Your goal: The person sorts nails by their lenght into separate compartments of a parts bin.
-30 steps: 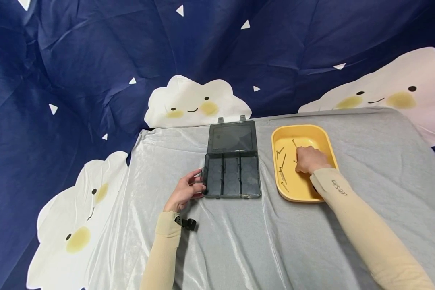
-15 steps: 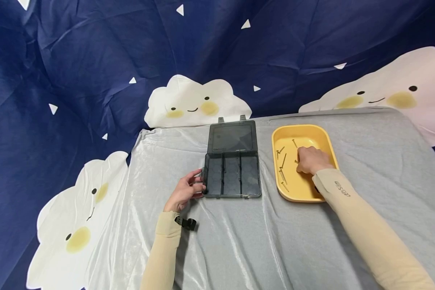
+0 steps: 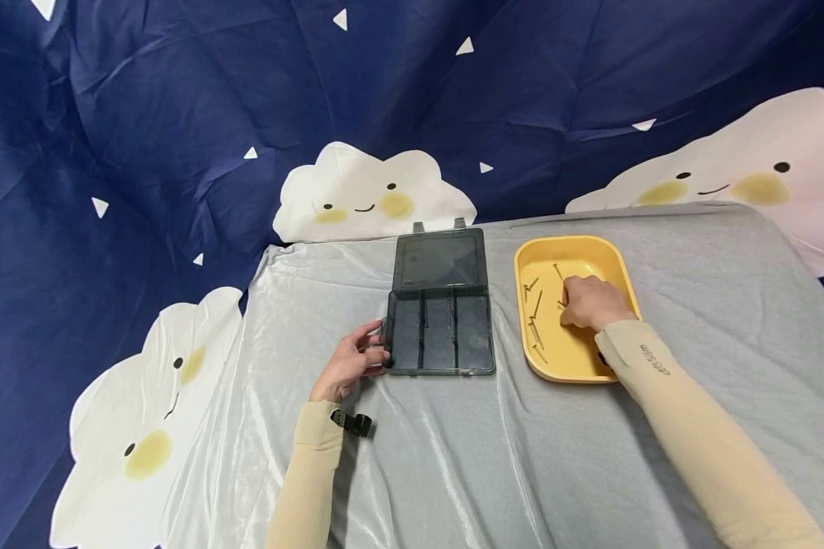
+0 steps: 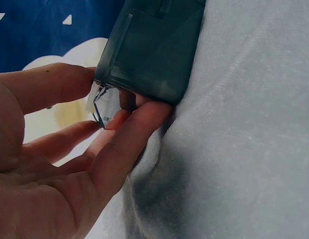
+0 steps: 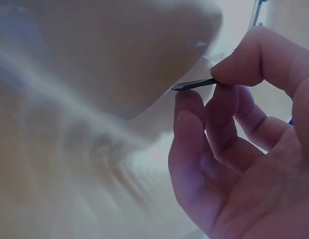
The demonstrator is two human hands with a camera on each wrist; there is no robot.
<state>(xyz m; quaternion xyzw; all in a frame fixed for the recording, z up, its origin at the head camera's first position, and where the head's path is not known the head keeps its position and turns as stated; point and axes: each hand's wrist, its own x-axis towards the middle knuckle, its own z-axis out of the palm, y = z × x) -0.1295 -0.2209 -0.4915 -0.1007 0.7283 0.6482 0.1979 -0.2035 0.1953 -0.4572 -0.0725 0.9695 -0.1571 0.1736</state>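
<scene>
Left hand (image 3: 346, 362): loosely spread, touching the left side of the dark box (image 3: 474, 347).
Dark box: open on the grey-draped surface (image 3: 426, 465), lid (image 3: 439, 261) laid back.
Loose fasteners (image 3: 537, 305): scattered along the left of the yellow tray (image 3: 566, 364).
Pinched fastener (image 5: 194, 84): within the tray, pointed end showing.
Right hand (image 3: 592, 303): curled over the tray, pinching that fastener.

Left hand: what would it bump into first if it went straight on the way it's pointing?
The left hand would likely meet the open dark case first; its fingers are right at the case's left side, seemingly touching it.
</scene>
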